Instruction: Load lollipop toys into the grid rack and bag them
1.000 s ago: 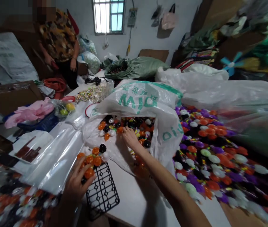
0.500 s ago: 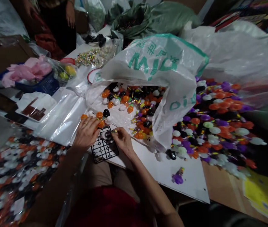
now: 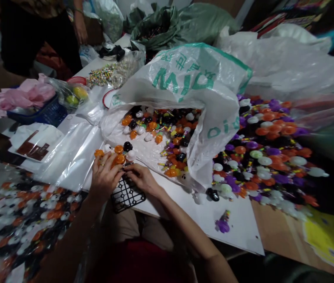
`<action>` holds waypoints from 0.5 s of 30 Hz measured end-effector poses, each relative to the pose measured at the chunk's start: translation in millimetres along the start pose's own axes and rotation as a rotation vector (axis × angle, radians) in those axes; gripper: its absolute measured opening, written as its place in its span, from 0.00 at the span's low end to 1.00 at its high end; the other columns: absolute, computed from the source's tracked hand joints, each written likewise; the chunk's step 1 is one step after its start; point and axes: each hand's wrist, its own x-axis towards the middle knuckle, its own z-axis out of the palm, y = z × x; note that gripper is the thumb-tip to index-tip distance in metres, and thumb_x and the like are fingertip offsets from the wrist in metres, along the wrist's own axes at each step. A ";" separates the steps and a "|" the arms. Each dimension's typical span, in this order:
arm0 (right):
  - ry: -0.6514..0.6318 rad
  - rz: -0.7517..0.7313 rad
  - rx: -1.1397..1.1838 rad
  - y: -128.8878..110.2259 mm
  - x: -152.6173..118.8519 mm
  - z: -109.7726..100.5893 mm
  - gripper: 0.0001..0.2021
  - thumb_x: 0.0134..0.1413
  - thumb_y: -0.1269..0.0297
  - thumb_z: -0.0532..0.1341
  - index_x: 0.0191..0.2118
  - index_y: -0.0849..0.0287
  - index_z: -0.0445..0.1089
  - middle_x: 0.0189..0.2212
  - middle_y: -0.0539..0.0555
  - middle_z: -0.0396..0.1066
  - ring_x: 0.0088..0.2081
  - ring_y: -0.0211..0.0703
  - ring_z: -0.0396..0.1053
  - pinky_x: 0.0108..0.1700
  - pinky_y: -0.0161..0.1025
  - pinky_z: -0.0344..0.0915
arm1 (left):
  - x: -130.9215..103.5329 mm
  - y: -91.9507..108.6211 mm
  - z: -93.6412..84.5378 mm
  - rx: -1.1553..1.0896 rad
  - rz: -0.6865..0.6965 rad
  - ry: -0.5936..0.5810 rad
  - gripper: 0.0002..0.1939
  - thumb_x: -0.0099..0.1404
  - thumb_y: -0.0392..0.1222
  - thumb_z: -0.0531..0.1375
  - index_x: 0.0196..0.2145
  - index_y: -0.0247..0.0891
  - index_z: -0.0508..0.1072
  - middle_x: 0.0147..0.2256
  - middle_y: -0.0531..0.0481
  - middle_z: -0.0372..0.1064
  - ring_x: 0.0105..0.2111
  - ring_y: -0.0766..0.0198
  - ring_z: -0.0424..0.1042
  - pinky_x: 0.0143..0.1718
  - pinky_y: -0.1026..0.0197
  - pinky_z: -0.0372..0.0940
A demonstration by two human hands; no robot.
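Observation:
A black plastic grid lies at the table's front edge, partly over it. My left hand is at the grid's upper left corner, fingers closed together beside orange pumpkin pieces; what it grips is hidden. My right hand pinches over the grid's top edge, its fingertips close to my left ones, on something too small to make out. A black piece and white pieces lie just beyond my fingers. Behind them a white bag with green print lies open, full of small orange, black and white pieces.
Purple, orange and white pieces are heaped on the right. One purple piece lies on the white board. Clear plastic sheets and a blue basket are at left. Packed pieces fill the lower left. A person stands behind.
My right hand has moved left toward my left hand, and the black and white piece it held over the grid is now hidden. The view has shifted slightly; more of the person shows.

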 end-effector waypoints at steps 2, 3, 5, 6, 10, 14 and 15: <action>0.010 0.033 -0.172 5.9 16.9 -38.2 0.11 0.61 0.70 0.56 0.46 0.59 0.73 0.41 0.55 0.75 0.41 0.41 0.72 0.45 0.37 0.67 | 0.4 0.7 0.7 0.041 0.024 0.026 0.07 0.66 0.41 0.59 0.38 0.37 0.76 0.55 0.38 0.70 0.58 0.44 0.66 0.60 0.35 0.56; 0.047 0.068 -0.313 9.6 30.2 -58.5 0.12 0.61 0.72 0.56 0.46 0.60 0.73 0.41 0.56 0.75 0.41 0.42 0.72 0.44 0.37 0.66 | 0.9 1.3 0.8 0.065 0.033 0.035 0.07 0.66 0.41 0.59 0.37 0.37 0.76 0.55 0.37 0.70 0.58 0.44 0.66 0.60 0.35 0.57; 0.120 0.171 -0.634 18.1 63.6 -94.5 0.14 0.59 0.75 0.54 0.48 0.63 0.72 0.45 0.61 0.72 0.44 0.46 0.70 0.45 0.39 0.65 | 2.8 2.6 0.6 0.110 0.042 0.031 0.06 0.66 0.40 0.59 0.36 0.36 0.75 0.54 0.36 0.70 0.57 0.44 0.67 0.59 0.35 0.58; 0.129 0.232 -0.781 22.5 81.3 -108.1 0.15 0.59 0.75 0.53 0.48 0.64 0.73 0.47 0.64 0.70 0.47 0.49 0.68 0.45 0.40 0.65 | 4.1 3.1 0.3 0.125 0.047 0.019 0.06 0.65 0.39 0.59 0.36 0.35 0.74 0.54 0.36 0.70 0.57 0.44 0.67 0.59 0.36 0.59; 0.011 0.338 -1.085 34.5 129.4 -132.1 0.16 0.59 0.77 0.50 0.44 0.67 0.74 0.51 0.70 0.66 0.53 0.58 0.62 0.47 0.47 0.63 | 9.0 3.8 -0.7 0.125 0.057 -0.032 0.07 0.64 0.38 0.58 0.38 0.35 0.74 0.53 0.36 0.70 0.56 0.45 0.68 0.59 0.38 0.60; 0.082 0.277 -0.990 23.8 108.3 -129.8 0.13 0.59 0.74 0.52 0.43 0.66 0.72 0.47 0.69 0.68 0.48 0.55 0.65 0.47 0.47 0.64 | 10.8 6.0 0.0 0.112 0.033 -0.028 0.08 0.64 0.35 0.56 0.40 0.34 0.74 0.52 0.37 0.71 0.55 0.47 0.69 0.59 0.39 0.60; 0.130 0.249 -0.886 18.4 92.9 -123.9 0.11 0.60 0.71 0.53 0.44 0.65 0.72 0.44 0.66 0.70 0.45 0.53 0.66 0.45 0.45 0.64 | 10.6 6.8 0.2 0.110 0.024 -0.021 0.08 0.64 0.34 0.56 0.39 0.34 0.74 0.52 0.37 0.71 0.55 0.47 0.69 0.59 0.40 0.61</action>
